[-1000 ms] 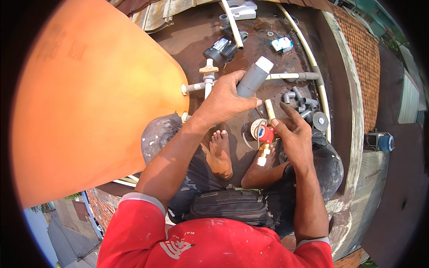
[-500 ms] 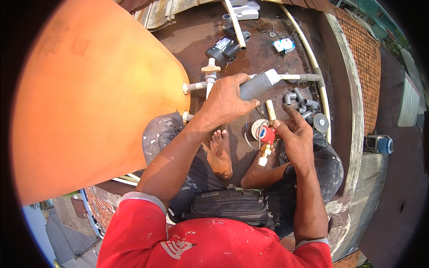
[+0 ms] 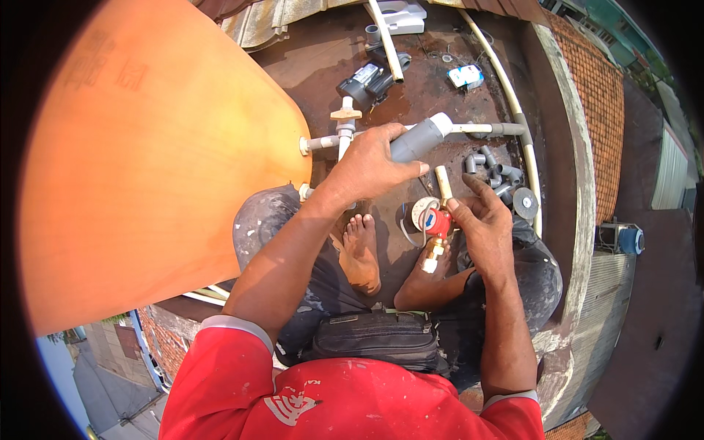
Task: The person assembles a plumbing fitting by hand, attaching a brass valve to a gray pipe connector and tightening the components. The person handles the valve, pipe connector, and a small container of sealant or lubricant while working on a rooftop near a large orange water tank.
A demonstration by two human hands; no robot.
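My left hand is wrapped round a thick grey pipe piece with a white end that points up and to the right. My right hand grips a red fitting with brass joints, its thumb pressed to the red body and the index finger stretched out. The fitting has a round white cap, a thin grey cable, a cream pipe stub at its upper end and a white lower tip. My bare feet are below both hands.
A large orange tank fills the left. Beyond my hands lie a black pump, a pipe with a valve and a small blue-white box. Grey elbows and a tape roll sit right, beside a low wall.
The grey pipe piece in my left hand has shifted slightly left and turned, so its white end shows less of its threading. My right hand stays on the red fitting, nearly still.
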